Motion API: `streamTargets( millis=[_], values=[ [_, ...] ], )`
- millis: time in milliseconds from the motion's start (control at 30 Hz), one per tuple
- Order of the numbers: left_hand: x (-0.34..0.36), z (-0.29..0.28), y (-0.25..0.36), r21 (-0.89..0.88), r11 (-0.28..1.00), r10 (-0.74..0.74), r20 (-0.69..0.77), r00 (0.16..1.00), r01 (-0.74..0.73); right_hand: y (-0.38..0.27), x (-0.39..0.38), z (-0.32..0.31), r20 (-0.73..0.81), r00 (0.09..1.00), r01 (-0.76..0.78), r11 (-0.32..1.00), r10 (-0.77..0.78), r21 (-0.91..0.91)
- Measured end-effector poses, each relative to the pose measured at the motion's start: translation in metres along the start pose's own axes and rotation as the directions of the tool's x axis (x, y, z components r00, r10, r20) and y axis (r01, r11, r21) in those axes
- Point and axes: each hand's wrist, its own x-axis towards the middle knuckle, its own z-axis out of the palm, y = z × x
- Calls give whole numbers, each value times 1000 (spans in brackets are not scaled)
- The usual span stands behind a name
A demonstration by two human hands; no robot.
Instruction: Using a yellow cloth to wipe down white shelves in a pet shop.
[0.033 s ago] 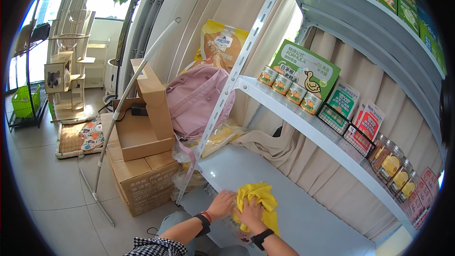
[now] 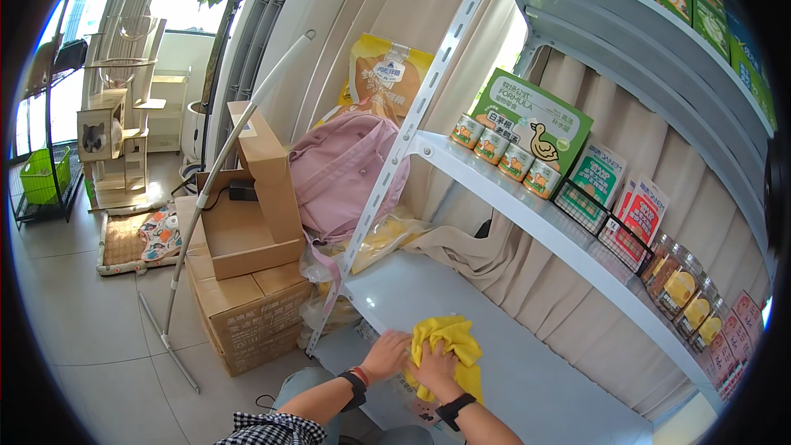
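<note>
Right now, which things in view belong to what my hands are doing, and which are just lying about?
In use:
yellow cloth, right hand on it, left hand at its edge
lower shelf, beneath the cloth

Lying about:
pink bag
open cardboard box
white pole
small tins

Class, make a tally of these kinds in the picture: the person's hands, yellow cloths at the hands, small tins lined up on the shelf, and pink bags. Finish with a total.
Hands: 2 (left hand, right hand)
Yellow cloth: 1
Small tins: 4
Pink bag: 1
Total: 8
</note>
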Motion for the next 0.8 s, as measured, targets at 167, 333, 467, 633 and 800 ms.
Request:
streamTargets(
  millis=[167, 333, 467, 633, 800],
  values=[
    [3, -8, 6, -21, 1000, 0, 9, 1000, 0, -15, 31, -6, 249, 968, -3, 994, 31, -112],
    [4, -16, 2, -34, 999, 39, -18, 999, -39, -25, 38, -20, 357, 934, 40, 991, 9, -130],
    [3, -19, -3, -56, 998, 42, 32, 999, -40, -22, 37, -9, 263, 963, 96, 984, -53, -152],
    [3, -18, -13, -86, 992, 93, -2, 996, -93, -16, 37, 11, 96, 985, 167, 952, -147, -258],
    [0, -20, -17, -112, 991, 78, 1, 997, -77, -24, 29, 3, 18, 992, 124, 965, -124, -232]
  ],
)
